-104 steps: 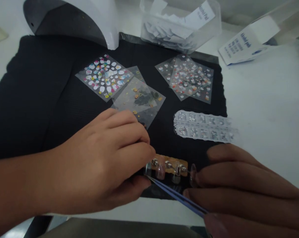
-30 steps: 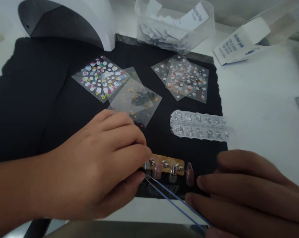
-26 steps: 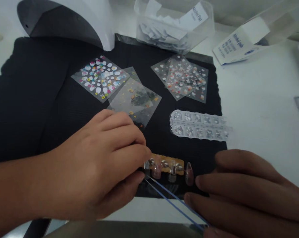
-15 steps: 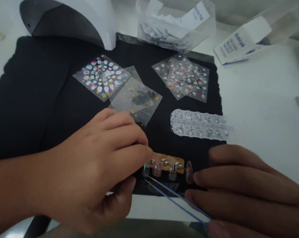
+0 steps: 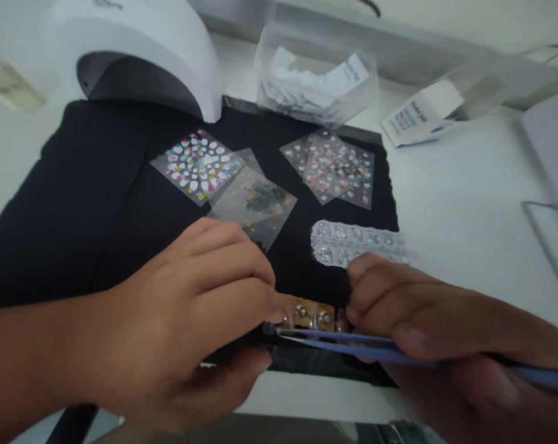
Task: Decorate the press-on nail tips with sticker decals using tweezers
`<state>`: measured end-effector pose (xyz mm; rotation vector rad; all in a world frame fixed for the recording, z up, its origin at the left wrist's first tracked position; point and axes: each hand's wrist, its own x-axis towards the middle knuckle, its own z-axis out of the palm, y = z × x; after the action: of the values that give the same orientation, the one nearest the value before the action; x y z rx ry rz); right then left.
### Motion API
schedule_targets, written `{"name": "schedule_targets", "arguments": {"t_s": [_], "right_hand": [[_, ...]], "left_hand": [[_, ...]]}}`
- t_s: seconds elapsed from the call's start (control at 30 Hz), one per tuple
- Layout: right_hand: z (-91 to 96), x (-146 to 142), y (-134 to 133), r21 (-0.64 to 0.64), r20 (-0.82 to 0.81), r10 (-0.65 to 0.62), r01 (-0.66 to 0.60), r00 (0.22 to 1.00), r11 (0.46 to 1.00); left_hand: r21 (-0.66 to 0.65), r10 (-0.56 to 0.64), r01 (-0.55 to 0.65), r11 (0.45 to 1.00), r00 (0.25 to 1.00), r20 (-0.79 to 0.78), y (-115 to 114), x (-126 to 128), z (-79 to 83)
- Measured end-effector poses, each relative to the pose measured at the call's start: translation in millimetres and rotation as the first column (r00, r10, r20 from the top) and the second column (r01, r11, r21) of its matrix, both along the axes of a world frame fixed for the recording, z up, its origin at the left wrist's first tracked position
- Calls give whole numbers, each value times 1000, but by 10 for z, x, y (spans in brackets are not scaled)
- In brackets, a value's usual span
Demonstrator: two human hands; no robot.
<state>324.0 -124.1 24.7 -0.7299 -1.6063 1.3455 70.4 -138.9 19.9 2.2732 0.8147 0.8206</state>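
My left hand (image 5: 181,333) is curled over the left end of a small orange strip (image 5: 313,313) with metal studs, its index fingertip pressed there and its thumb lower down. Clear and pinkish false nail tips (image 5: 288,320) stand along the strip; my fingers partly cover it. Blue tweezers (image 5: 375,346) are pinched in my right hand (image 5: 426,327), lying nearly level. Their points are slightly apart, close to the leftmost nail tip (image 5: 269,328) beside my left index finger. Behind my right hand's knuckles is a clear case of rhinestones (image 5: 352,237), its near edge partly hidden.
Nail sticker sheets (image 5: 200,165) and more sheets (image 5: 338,169) lie on the black mat (image 5: 107,203). At the back are a white nail lamp (image 5: 168,43), a clear bin of alcohol pads (image 5: 315,92) and an alcohol pad box (image 5: 420,117). A wire frame (image 5: 547,246) is at right.
My right hand has closed in towards the strip and turned, bringing the tweezers from a steep slant to nearly level. My left hand stays on the strip. The view has tilted up slightly.
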Motion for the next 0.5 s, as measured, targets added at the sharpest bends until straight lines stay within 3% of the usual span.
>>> {"name": "schedule_targets", "arguments": {"t_s": [0.2, 0.5], "right_hand": [[-2, -97, 38, 80, -53, 81, -76, 995, 994], [-26, -75, 53, 85, -63, 138, -132, 988, 988]], "left_hand": [[-97, 42, -17, 995, 965, 258, -3, 60, 12], [-169, 46, 1, 986, 960, 275, -20, 86, 50]]}}
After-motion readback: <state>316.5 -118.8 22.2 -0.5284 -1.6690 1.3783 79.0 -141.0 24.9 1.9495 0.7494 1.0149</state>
